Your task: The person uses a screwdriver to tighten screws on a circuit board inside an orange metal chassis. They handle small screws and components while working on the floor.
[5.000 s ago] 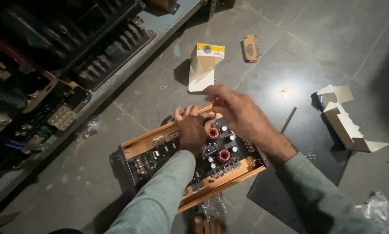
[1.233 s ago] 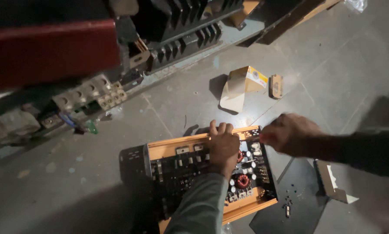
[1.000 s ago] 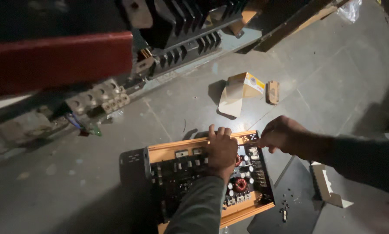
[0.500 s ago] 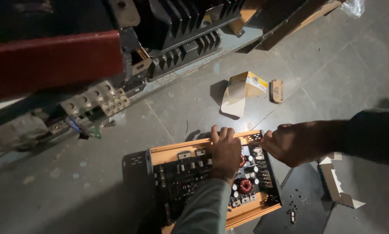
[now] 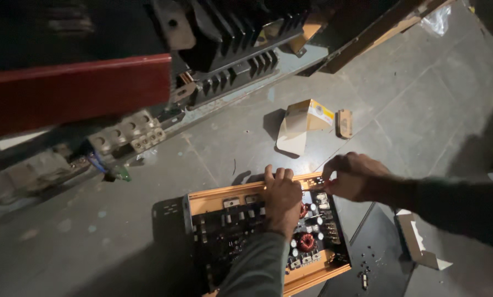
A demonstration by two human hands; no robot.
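Lying flat on the grey tiled floor [image 5: 422,110], low and centre in the head view, is an opened amplifier chassis [image 5: 246,199] — an orange-gold metal frame around a dark circuit board [image 5: 230,242] crowded with small components. 2 copper-wound red coils [image 5: 306,241] are seen on the right part of the board, with white and silver parts beside them.

The left hand [image 5: 282,198] is laid palm-down on the board near the far rail of the frame, its fingers [image 5: 279,175] extended and resting over that orange edge; nothing is gripped by it. A grey-green sleeve [image 5: 255,267] is seen running down from it to the bottom edge of the picture.

The right hand [image 5: 352,176] is brought in from the right, in a dark sleeve, and is held at the far right corner of the chassis. Its fingers are curled narrow, pinched together at the frame's edge; whether a small part is held between them cannot be told.

Beyond the chassis, a small yellow-and-white cardboard box [image 5: 301,124] lies open on the floor, with a small tan object [image 5: 344,123] just beside it. A torn carton flap [image 5: 417,247] lies to the right, near a dark panel [image 5: 375,256] on which small screws are scattered. At upper left, a red bar [image 5: 76,91] and black finned heat sinks [image 5: 235,55] are stacked — dimly lit.
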